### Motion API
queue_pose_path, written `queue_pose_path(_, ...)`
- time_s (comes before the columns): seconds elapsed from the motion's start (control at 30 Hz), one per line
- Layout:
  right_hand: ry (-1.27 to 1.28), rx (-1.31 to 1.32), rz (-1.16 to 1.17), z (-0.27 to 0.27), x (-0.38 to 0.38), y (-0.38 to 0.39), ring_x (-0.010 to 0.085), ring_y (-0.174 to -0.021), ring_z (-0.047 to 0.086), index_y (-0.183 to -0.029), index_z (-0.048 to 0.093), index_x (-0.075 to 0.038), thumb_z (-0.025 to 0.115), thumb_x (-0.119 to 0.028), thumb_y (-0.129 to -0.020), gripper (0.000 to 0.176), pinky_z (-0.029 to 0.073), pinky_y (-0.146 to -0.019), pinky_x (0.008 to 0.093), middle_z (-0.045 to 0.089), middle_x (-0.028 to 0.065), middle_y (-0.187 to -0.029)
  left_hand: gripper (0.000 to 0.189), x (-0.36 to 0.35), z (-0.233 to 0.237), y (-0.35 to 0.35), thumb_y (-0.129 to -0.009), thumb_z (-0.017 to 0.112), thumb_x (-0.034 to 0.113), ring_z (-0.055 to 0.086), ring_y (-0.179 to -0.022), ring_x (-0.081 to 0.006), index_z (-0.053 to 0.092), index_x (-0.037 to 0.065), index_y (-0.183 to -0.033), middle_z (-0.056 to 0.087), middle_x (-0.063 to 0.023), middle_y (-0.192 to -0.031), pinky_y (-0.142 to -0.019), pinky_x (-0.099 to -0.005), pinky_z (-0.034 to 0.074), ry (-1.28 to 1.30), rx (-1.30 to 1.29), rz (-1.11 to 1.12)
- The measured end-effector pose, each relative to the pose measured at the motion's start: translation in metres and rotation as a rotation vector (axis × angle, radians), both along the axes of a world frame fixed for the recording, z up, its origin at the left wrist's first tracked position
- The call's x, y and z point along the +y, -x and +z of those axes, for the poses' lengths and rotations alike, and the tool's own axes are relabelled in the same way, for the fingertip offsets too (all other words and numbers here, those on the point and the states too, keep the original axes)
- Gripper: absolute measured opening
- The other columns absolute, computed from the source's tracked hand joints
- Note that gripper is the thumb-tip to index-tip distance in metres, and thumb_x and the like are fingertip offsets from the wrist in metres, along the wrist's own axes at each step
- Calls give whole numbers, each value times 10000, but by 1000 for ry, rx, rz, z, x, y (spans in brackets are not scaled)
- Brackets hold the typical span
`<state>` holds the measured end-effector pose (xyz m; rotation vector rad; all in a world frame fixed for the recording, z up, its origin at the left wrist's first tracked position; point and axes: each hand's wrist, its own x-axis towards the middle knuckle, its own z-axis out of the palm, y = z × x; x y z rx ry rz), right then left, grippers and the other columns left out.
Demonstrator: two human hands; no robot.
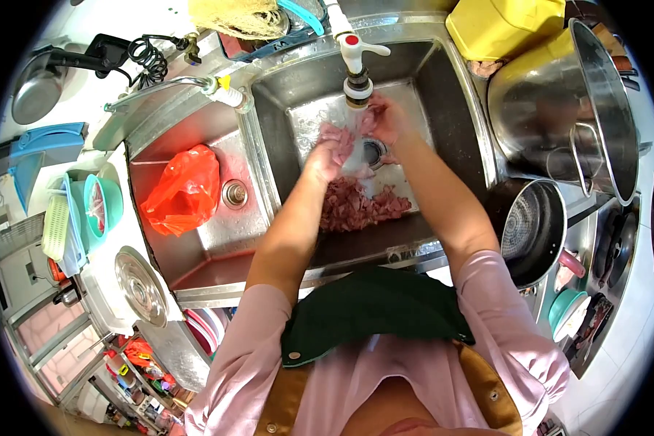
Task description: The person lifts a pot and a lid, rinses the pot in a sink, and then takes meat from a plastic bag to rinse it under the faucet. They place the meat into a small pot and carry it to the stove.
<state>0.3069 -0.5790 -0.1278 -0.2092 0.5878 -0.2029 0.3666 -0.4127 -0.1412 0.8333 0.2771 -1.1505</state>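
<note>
L hand cups raw meat under the running tap; R hand, blurred beside it, can't tell if gripping. Main pile lies in sink, tap's near side; rinsing looks underway, w/ most pieces prob. left.

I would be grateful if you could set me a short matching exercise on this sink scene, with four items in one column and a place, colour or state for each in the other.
Column one
1. Plastic bag
2. Heap of meat pieces
3. Apron bib
4. Left hand and right hand

Column two
A. Dark green
B. On either side of the water below the tap
C. In the smaller basin
D. At the near end of the larger basin

Pairs: 1-C, 2-D, 3-A, 4-B
</note>
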Motion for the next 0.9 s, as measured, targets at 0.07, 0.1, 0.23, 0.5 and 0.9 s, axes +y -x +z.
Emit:
queue_pose_path(0.07, 23, 32, 14, 24, 32, -8, 164, -562, 519, -1086, 431, -76, 425, -63, -779, 307, 397, -405, 288, 547, 76, -789, 286, -9, -28, 12, -751, 408, 6, 483, -953, -208, 475, 155, -986, 514, -55, -1061, -791, -330, 422, -59, 70, 28)
queue_pose_path(0.1, 42, 66, 28, 30, 39, -9, 171, -617, 540, -1090, 430, -58, 415, -46, -775, 315, 428, -450, 301, 551, 74, -782, 286, -11, -21, 13, -751, 408, 6, 483, -953, -208, 475, 155, -986, 514, -55, -1061, -791, -330, 422, -58, 73, 26)
queue_pose_path(0.23, 758, 211, 89, -16, 52, -4, 180, -748, 542, -1091, 427, -40, 403, -60, -804, 288, 467, -581, 326, 552, 79, -829, 260, -20, -17, 13, -862, 371, 186, 492, -960, -228, 440, 109, -1100, 515, -56, -1054, -837, -369, 401, -6, 219, 57)
queue_pose_path(0.5, 36, 343, 258, -5, 38, 16, 158, -620, 537, -885, 486, -62, 532, -238, -797, 202, 439, -508, 255, 545, 57, -740, 258, -18, -4, 9, -868, 381, 198, 518, -905, -216, 428, 66, -1085, 547, -95, -972, -816, -359, 412, -101, 21, -138)
queue_pose_path(0.9, 340, 289, 175, -23, 52, 26, 142, -483, 499, -959, 483, -93, 528, -17, -716, 259, 405, -361, 270, 531, 56, -750, 289, -9, 24, 16, -756, 466, -24, 567, -692, -194, 470, 33, -1039, 565, -86, -869, -629, -291, 479, -207, -318, -145)
